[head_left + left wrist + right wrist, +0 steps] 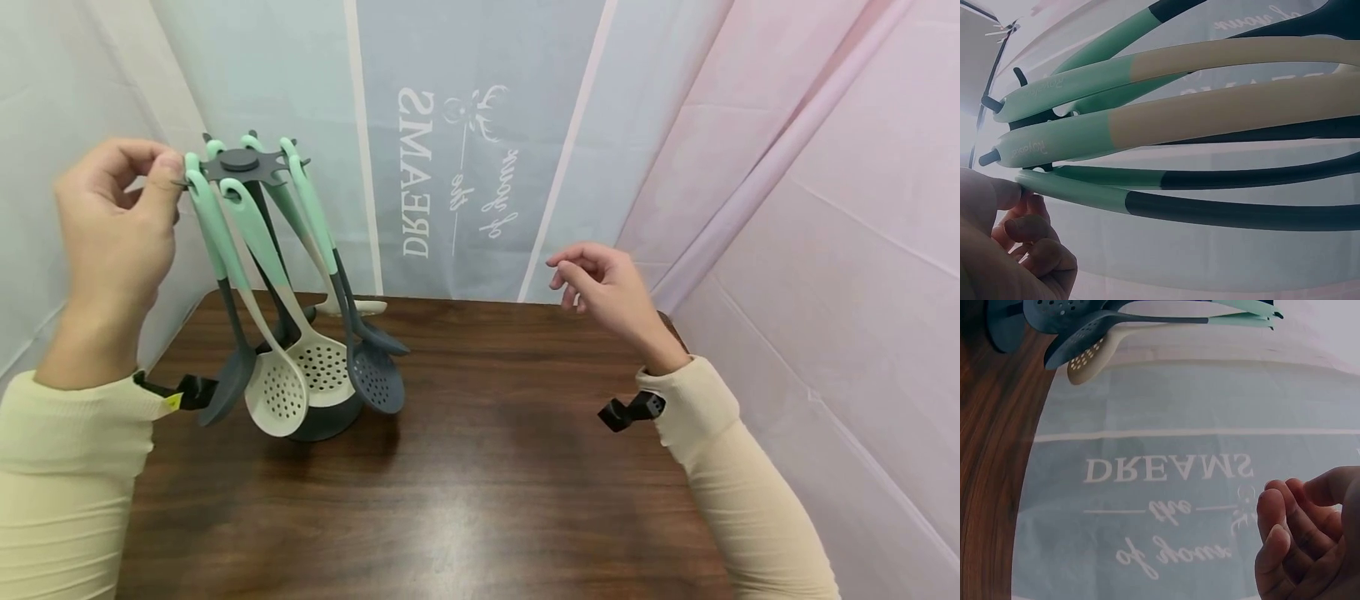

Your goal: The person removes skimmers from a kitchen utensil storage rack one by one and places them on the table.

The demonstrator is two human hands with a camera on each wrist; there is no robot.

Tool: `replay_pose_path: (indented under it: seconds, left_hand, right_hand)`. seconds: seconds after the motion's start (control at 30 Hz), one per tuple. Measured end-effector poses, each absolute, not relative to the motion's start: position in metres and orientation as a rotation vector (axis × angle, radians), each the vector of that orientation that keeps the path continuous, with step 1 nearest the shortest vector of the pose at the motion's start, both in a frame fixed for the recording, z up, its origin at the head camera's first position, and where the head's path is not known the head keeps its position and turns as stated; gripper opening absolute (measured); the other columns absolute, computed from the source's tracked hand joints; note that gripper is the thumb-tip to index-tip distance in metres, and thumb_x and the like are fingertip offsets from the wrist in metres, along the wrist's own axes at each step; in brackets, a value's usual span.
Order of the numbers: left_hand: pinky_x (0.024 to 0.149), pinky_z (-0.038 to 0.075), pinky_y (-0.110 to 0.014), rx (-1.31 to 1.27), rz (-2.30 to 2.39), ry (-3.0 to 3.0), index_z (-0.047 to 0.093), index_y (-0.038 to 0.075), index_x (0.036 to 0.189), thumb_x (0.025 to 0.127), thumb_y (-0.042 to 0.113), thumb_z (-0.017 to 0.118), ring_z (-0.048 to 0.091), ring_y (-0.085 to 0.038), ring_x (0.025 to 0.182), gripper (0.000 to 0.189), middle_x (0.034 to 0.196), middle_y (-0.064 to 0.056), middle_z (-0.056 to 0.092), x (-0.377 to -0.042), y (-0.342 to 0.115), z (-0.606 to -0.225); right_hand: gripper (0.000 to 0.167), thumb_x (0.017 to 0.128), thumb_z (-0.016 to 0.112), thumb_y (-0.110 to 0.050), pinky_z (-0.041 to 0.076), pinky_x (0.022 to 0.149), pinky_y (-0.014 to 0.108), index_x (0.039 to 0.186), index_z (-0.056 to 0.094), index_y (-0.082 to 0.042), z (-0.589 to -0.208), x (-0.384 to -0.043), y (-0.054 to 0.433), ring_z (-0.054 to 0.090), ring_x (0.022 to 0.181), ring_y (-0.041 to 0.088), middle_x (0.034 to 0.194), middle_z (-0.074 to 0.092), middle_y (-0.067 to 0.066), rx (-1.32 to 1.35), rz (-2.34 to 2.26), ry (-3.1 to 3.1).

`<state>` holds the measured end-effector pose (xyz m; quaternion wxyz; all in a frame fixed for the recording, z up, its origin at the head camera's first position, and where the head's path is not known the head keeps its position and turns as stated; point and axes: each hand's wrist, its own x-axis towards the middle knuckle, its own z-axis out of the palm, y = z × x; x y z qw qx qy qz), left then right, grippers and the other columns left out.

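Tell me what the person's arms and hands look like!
The sleeves are long and pale cream, with thick cuffs. The left hand and right hand wear no gloves. Each cuff has a small black gadget; the left gadget shows a yellow bit.

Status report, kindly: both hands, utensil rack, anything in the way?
Left hand pinching at utensil rack. Right hand empty, raised. Rack standing, loaded. Green handles close beside left hand.

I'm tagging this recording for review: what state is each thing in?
Left hand: pinching at a mint handle's end
Right hand: raised, fingers bent, holding nothing
Utensil stand: upright on the table, loaded
Pale skimmers: hanging, heads down
Dark skimmer: hanging, head down
Wrist cameras: strapped on, one per arm
Backdrop: hanging, slightly creased
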<state>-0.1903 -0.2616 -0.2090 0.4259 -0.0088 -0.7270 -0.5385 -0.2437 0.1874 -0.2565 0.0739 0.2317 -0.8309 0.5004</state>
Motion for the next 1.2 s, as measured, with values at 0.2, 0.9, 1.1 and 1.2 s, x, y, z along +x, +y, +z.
replay_pose_path:
  seconds: [0.2,0.9,1.1,1.2]
  left_hand:
    - [0.064,0.043,-0.014,-0.023,-1.34,-1.824,0.073,0.015,0.093,0.1,0.015,0.065,0.052,-0.008,0.067,0.011,0.091,0.004,0.062,-0.19,-0.263,-0.209]
    - [0.065,0.043,-0.014,0.006,-1.353,-1.837,0.072,0.019,0.092,0.1,0.015,0.064,0.052,-0.007,0.067,0.012,0.09,0.005,0.06,-0.19,-0.262,-0.207]
    - [0.063,0.042,-0.014,-0.008,-1.346,-1.833,0.072,0.016,0.093,0.101,0.016,0.064,0.051,-0.007,0.065,0.011,0.09,0.004,0.061,-0.191,-0.263,-0.209]
    - [0.064,0.043,-0.013,-0.011,-1.335,-1.836,0.072,0.017,0.093,0.101,0.016,0.064,0.051,-0.007,0.065,0.011,0.091,0.005,0.061,-0.191,-0.262,-0.21]
  right_hand:
    - [0.017,0.104,0.058,-0.01,0.051,0.052,0.025,0.112,0.069,0.0,-0.26,-0.244,0.171,0.062,0.063,0.02,0.084,0.069,0.006,0.738,1.555,-2.506]
    - [0.015,0.103,0.061,-0.015,0.051,0.054,0.031,0.111,0.071,-0.007,-0.264,-0.241,0.126,0.062,0.066,0.03,0.09,0.069,0.01,0.912,1.622,-2.495]
    - [0.016,0.103,0.06,-0.015,0.051,0.053,0.032,0.111,0.072,-0.007,-0.267,-0.24,0.116,0.064,0.068,0.032,0.091,0.069,0.009,0.918,1.609,-2.523]
    - [0.016,0.104,0.059,-0.014,0.05,0.052,0.031,0.111,0.072,-0.006,-0.27,-0.241,0.11,0.064,0.067,0.033,0.091,0.07,0.008,0.947,1.61,-2.52]
